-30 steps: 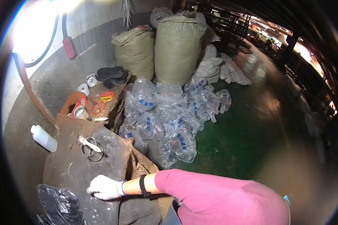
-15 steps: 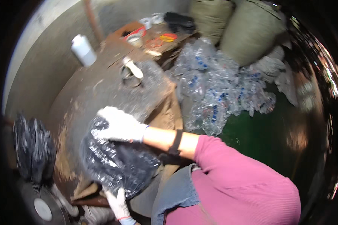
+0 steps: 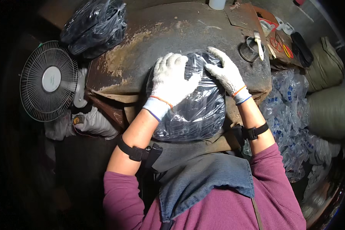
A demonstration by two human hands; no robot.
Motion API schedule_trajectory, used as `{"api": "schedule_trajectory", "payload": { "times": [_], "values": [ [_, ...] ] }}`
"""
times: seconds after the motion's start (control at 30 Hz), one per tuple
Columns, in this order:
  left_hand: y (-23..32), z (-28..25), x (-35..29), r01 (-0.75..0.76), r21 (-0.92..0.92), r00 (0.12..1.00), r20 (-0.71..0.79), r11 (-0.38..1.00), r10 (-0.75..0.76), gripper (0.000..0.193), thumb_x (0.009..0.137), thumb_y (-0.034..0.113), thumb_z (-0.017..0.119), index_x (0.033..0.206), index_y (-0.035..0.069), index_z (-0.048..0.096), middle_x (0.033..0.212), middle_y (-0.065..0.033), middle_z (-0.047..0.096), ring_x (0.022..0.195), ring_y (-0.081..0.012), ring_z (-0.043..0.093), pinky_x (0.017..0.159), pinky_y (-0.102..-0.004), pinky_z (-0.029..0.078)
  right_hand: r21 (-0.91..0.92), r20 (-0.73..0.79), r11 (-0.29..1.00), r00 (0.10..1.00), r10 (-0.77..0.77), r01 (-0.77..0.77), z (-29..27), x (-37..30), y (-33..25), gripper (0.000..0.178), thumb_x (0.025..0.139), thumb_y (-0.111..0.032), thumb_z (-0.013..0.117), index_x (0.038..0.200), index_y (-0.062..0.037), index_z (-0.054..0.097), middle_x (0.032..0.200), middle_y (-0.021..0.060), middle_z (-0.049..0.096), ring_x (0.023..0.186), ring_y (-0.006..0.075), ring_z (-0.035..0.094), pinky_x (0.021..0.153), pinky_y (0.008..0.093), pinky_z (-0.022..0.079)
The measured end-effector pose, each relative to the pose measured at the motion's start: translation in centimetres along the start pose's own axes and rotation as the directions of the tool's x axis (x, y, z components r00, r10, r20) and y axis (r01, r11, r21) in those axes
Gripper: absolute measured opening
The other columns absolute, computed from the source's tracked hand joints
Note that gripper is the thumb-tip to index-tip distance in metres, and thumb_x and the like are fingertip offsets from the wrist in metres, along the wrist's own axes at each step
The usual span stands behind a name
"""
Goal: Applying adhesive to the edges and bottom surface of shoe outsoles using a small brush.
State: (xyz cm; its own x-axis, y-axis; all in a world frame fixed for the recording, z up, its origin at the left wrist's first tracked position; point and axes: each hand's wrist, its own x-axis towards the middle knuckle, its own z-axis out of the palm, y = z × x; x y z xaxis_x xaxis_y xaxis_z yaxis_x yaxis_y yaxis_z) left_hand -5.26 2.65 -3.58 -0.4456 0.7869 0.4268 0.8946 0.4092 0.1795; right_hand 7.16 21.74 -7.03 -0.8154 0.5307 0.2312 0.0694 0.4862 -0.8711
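Note:
A bulky bundle in shiny black plastic [image 3: 197, 111] rests on the worn table's near edge, in front of my body. My left hand [image 3: 172, 76], in a white knit glove, lies across its far left part with the fingers stretched away and the thumb out to the right. On the far right side my right hand [image 3: 226, 73], gloved alike, touches the plastic with thumb and fingers apart. Between the two hands the film is wrinkled. The bundle's underside is hidden, and its contents cannot be made out.
Another black plastic bundle [image 3: 97, 27] sits at the far left, above a fan [image 3: 50, 80]. A tin can [image 3: 249, 50] with a brush [image 3: 259, 45] stands at the table's right. Scissors [image 3: 287, 50] lie beyond it. Clear printed bags [image 3: 289, 115] and stuffed sacks [image 3: 329, 109] fill the right side.
The view has swung left, bringing the fan fully in. My left hand has moved from the bundle's near lower corner onto its top. My right hand now lies on its far right side.

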Motion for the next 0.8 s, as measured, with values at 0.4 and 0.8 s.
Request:
{"api": "schedule_trajectory", "payload": {
  "times": [0.4, 0.8],
  "values": [
    [0.3, -0.1, -2.3, -0.05, -0.038, 0.995, 0.078, 0.998, 0.053, 0.063, 0.08, 0.062, 0.077, 0.112, 0.008, 0.073, 0.139, -0.0153, 0.06, 0.145, -0.0415, 0.043, 0.125, -0.0581, 0.024, -0.196, -0.052, 0.974, 0.99, -0.128, 0.115, 0.7, -2.1, 0.9, 0.058, 0.088, -0.024, 0.073, 0.143, -0.0078, 0.063, 0.139, 0.0179, 0.065, 0.131, 0.0327, 0.061, 0.114, 0.0399, 0.046],
    [4.7, -7.6, -13.2, -0.128, -0.286, 0.956, 0.221, 0.95, 0.195, 0.046, 0.074, 0.047, 0.085, 0.093, 0.007, 0.071, 0.134, -0.0137, 0.064, 0.142, -0.0441, 0.048, 0.123, -0.0639, 0.025, -0.588, -0.031, 0.7, 0.853, -0.52, 0.405, 0.9, -1.9, -2.7, 0.047, 0.079, -0.022, 0.067, 0.124, -0.0089, 0.071, 0.127, 0.0208, 0.07, 0.125, 0.0382, 0.063, 0.109, 0.0463, 0.049]
  ]
}}
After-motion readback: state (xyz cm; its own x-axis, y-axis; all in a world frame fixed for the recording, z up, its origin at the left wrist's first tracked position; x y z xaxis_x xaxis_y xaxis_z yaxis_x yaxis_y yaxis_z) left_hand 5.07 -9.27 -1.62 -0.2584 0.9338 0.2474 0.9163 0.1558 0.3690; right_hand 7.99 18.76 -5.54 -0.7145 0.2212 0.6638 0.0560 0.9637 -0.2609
